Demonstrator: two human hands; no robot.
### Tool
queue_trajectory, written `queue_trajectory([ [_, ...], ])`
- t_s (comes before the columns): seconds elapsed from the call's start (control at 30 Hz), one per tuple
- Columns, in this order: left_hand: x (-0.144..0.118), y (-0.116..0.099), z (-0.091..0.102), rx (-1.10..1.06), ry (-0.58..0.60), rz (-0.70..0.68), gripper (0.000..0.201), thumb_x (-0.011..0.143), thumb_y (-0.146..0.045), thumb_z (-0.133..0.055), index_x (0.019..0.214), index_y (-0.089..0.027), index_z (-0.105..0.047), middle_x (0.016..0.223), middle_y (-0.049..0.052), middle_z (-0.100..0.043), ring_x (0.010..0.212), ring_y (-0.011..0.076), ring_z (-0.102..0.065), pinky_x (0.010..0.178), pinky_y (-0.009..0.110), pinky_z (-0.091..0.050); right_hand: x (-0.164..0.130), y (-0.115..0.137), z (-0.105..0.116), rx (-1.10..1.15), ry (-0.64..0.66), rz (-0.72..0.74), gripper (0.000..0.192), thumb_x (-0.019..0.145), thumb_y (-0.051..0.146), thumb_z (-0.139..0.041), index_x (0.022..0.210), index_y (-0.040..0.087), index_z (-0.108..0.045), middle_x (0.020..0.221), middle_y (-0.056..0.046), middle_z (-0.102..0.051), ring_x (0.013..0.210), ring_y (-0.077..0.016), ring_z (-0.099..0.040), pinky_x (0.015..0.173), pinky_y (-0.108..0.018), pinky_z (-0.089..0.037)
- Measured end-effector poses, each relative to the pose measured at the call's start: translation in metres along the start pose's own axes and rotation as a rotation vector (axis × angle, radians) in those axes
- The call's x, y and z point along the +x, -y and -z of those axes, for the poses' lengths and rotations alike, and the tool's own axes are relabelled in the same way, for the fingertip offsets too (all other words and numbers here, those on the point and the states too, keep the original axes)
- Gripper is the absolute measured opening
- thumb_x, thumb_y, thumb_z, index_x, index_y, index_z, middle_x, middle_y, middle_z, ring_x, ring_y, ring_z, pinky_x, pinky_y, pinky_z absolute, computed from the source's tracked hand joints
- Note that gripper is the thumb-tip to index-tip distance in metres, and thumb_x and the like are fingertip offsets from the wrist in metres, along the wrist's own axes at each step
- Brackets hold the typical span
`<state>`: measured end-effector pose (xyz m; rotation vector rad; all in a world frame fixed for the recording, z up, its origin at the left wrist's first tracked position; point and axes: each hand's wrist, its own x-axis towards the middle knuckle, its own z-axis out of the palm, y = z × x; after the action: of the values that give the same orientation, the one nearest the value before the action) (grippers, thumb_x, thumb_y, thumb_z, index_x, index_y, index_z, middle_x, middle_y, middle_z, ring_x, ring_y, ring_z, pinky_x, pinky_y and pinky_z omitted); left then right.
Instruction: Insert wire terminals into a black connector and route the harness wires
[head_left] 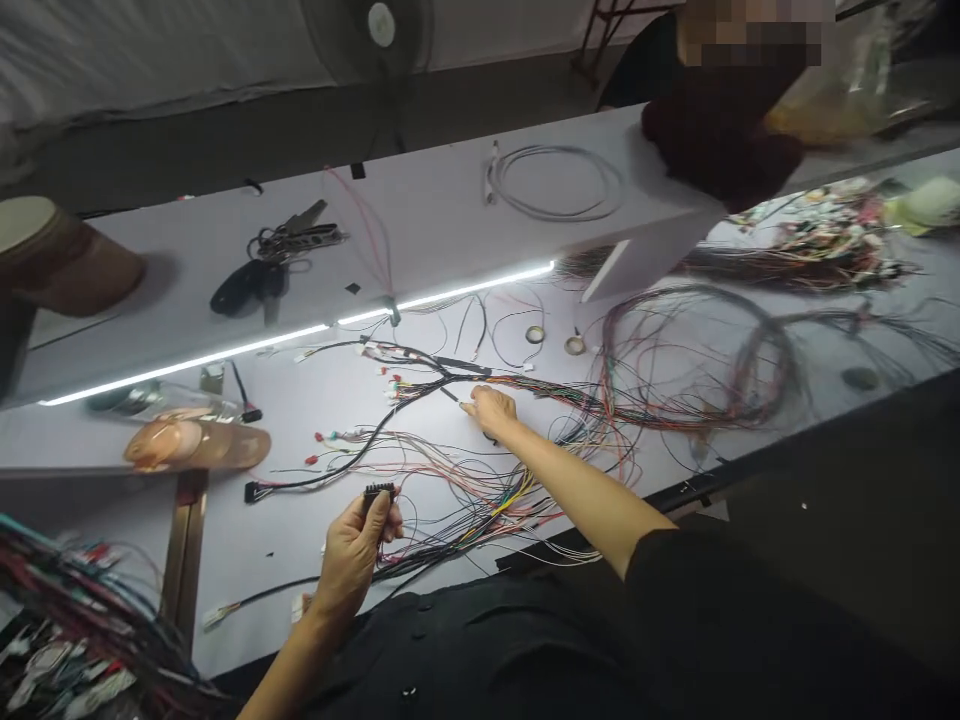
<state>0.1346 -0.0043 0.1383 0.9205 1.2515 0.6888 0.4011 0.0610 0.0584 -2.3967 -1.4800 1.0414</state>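
Observation:
My left hand (352, 555) is closed around a black multi-pin connector (379, 492) near the front of the table, with thin wires trailing from it. Further back, my right hand (493, 412) is closed in a pinch beside the wire harness (450, 378). A short thin black piece reaches from its fingertips towards the branching point; what exactly the fingers hold is too small to make out. One black-sleeved branch ends in a black connector (253, 491) on the left. Between my hands lie loose coloured wires (450, 465), several with small red or white ends.
Rolls of tape (535, 335) lie behind the harness. A lit strip (450, 290) edges the raised shelf (442, 235), which bears keys (300, 235) and a coiled grey cable (559, 182). A bottle (199, 443) lies left; wire bundles (810, 255) are at right. Another person sits opposite.

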Motion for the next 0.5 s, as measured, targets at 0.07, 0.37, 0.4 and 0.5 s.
queue_trajectory([
  [0.07, -0.003, 0.0, -0.003, 0.032, -0.016, -0.031, 0.039, 0.076, -0.047, -0.069, 0.096, -0.014, -0.067, 0.067, 0.0, -0.06, 0.054, 0.0096, -0.049, 0.058, 0.025, -0.047, 0.011, 0.011, -0.004, -0.004, 0.048, -0.005, 0.034, 0.09, 0.037, -0.057, 0.117, 0.016, -0.057, 0.122, -0.009, -0.056, 0.11, -0.0233, -0.055, 0.095, -0.048, -0.045],
  [0.37, -0.018, -0.003, -0.007, -0.121, -0.149, 0.02, 0.041, 0.076, -0.046, -0.069, 0.1, -0.014, -0.066, 0.076, 0.004, -0.064, 0.058, 0.0091, -0.051, 0.056, 0.024, -0.043, -0.027, 0.028, 0.008, 0.489, 0.343, 0.274, 0.032, 0.094, 0.04, -0.043, 0.089, 0.013, -0.058, 0.076, -0.003, -0.064, 0.07, -0.0124, -0.059, 0.07, -0.028, -0.049],
  [0.4, -0.018, -0.006, -0.009, -0.163, -0.152, 0.044, 0.041, 0.075, -0.045, -0.071, 0.1, -0.014, -0.066, 0.077, 0.004, -0.064, 0.057, 0.0082, -0.05, 0.054, 0.023, -0.041, -0.04, 0.03, 0.01, 0.573, 0.379, 0.303, 0.034, 0.094, 0.042, -0.04, 0.089, 0.014, -0.057, 0.073, -0.003, -0.064, 0.066, -0.0115, -0.058, 0.067, -0.027, -0.048],
  [0.5, -0.016, -0.014, -0.013, -0.246, -0.155, 0.108, 0.042, 0.067, -0.037, -0.079, 0.099, -0.013, -0.064, 0.077, 0.005, -0.066, 0.055, 0.0061, -0.046, 0.051, 0.02, -0.034, -0.078, 0.041, 0.013, 0.78, 0.452, 0.339, 0.035, 0.092, 0.049, -0.041, 0.092, 0.016, -0.053, 0.076, -0.003, -0.064, 0.064, -0.0104, -0.059, 0.063, -0.026, -0.048],
])
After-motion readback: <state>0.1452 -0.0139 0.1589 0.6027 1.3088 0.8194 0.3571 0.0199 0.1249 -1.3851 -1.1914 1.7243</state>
